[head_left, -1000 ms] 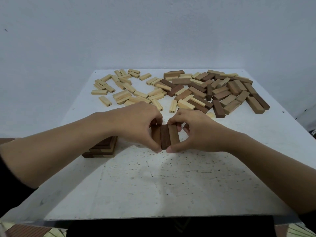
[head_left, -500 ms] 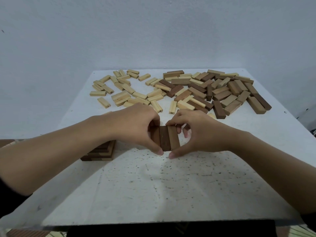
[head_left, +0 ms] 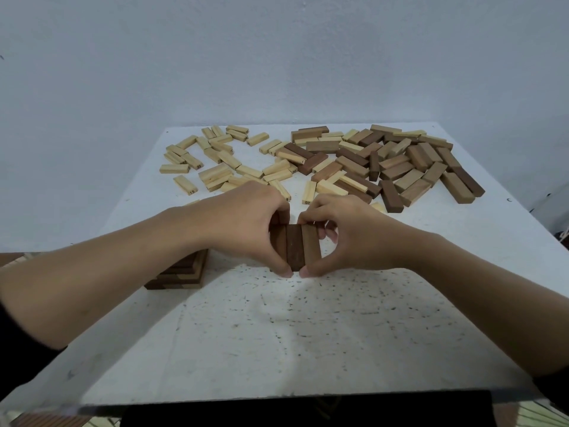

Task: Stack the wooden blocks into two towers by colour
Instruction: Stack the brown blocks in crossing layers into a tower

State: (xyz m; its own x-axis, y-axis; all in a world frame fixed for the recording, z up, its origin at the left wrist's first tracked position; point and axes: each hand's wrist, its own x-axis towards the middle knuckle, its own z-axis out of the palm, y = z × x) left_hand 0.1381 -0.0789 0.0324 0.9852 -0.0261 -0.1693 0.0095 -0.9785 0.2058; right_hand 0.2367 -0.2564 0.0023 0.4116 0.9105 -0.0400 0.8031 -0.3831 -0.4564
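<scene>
Both hands are on the same thing rn: three brown blocks (head_left: pixel 295 248) side by side, long edges touching, mid-table right in front of the person. Left hand (head_left: pixel 246 223) curls round the left side and right hand (head_left: pixel 348 238) round the right. Thumbs pinch the near ends and fingers hook over the far ends, prob so the trio stays squared up as one flat layer instead of three loose bits. Can't tell if it's lifted or resting on the table (head_left: pixel 277 334) tbh.

The brown tower (head_left: pixel 181 274) sits just to the left, partly hidden behind the left forearm (low, only a few layers), so I'd guess this layer goes on there next. Pale blocks (head_left: pixel 215 174) lie loose back left, w/ a mixed heap (head_left: pixel 400 167) back right. Nothing pale stacked yet afaict.
</scene>
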